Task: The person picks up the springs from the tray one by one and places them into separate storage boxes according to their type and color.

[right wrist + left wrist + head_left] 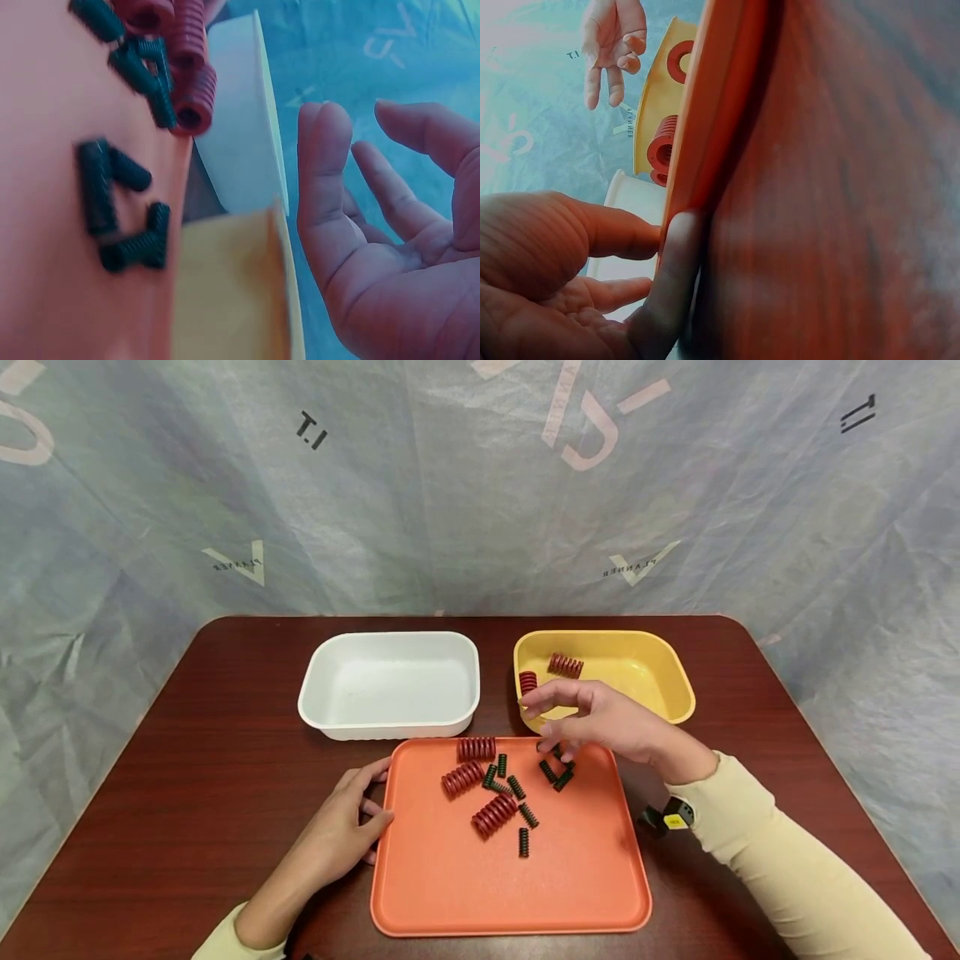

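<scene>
My left hand (341, 827) grips the left rim of the orange tray (442, 893), thumb on the rim and a finger against its underside in the left wrist view. Three thick red coil springs (496, 815) lie on the tray's left half. Among and beside them are several small dark green springs (523, 842), with another cluster of green springs (563, 778) near the far right corner. Above that corner and the front of the yellow bin (678, 693) hovers my right hand (600, 722), fingers loosely bent, holding nothing. Two red springs (566, 666) lie inside the bin.
A white bin (390, 727) stands behind the tray, left of the yellow one. All rest on a dark reddish wood table (195, 793). A grey printed sheet (420, 485) hangs behind the table. A black wrist device (671, 817) is on the right wrist.
</scene>
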Tool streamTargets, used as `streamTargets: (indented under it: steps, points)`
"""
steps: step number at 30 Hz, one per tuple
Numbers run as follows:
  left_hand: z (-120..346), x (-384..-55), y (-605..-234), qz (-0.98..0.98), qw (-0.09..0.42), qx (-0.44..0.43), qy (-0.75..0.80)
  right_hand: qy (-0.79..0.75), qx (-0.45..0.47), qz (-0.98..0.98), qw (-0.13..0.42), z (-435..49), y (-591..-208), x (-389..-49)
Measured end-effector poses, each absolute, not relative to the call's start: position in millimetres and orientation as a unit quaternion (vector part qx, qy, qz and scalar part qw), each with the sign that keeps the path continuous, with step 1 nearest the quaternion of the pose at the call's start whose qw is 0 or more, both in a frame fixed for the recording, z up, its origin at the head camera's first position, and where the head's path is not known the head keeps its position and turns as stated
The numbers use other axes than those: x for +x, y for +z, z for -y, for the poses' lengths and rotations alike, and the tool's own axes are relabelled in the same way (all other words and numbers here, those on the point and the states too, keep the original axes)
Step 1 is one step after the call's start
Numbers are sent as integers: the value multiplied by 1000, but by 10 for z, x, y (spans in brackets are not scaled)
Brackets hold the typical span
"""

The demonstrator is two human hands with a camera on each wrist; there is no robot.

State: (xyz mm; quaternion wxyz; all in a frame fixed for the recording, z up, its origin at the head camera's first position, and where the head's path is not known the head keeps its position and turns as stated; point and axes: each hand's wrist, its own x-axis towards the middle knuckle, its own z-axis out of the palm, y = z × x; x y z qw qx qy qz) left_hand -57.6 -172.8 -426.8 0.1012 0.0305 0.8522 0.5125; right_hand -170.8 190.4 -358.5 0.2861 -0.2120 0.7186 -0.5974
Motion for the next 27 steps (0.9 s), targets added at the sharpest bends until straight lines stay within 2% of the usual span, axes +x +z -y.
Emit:
streamTargets:
  steps: [17,27]
  points:
    - [1726,-575,-4258,-850,104,27,516,-615,-220,-681,332,-1684,-3843,-1449]
    - [1733,-577,-4270,-854,104,30,508,-613,-181,-700,320,-1544,-3935,-1361]
